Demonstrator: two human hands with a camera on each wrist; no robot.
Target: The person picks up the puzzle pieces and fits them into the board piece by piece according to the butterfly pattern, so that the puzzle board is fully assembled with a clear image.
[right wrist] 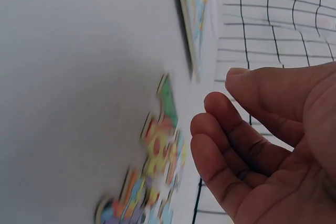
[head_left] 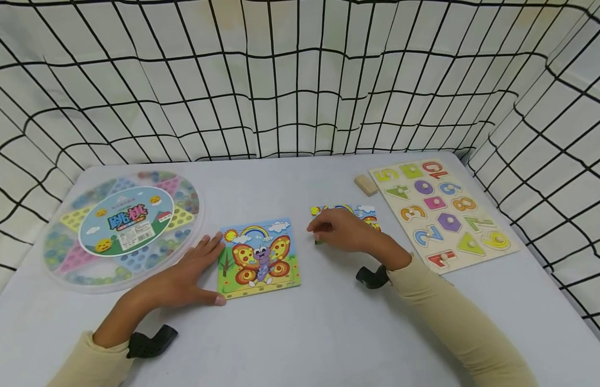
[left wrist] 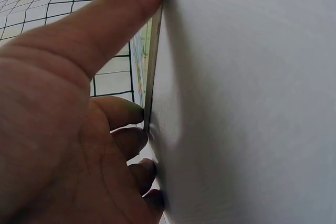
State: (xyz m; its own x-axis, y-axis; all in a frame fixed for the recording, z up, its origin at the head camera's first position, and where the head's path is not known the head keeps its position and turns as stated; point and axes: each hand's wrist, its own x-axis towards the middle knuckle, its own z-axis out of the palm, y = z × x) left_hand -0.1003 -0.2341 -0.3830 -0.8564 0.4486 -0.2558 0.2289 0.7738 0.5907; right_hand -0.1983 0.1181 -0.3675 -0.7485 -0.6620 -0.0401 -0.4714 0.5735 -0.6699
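Observation:
A square butterfly puzzle (head_left: 261,258) lies flat on the table, its picture whole. My left hand (head_left: 186,277) rests at its left edge, thumb by the near corner and fingers spread by the upper side; the left wrist view shows thumb and fingertips against the thin edge of the board. To the right, my right hand (head_left: 343,231) hovers over loose puzzle pieces (head_left: 368,212) and partly hides them. Seen from the right wrist, those colourful pieces (right wrist: 157,150) lie beneath the bent fingers (right wrist: 218,158), and nothing shows between thumb and fingers.
At left is a round, clear-covered Chinese checkers set (head_left: 126,220) with coloured marbles. A wooden number-and-shape peg board (head_left: 445,212) lies at right, with a small plain wooden block (head_left: 365,185) beside it. Black netting (head_left: 290,97) over white cloth surrounds the white table (head_left: 300,344).

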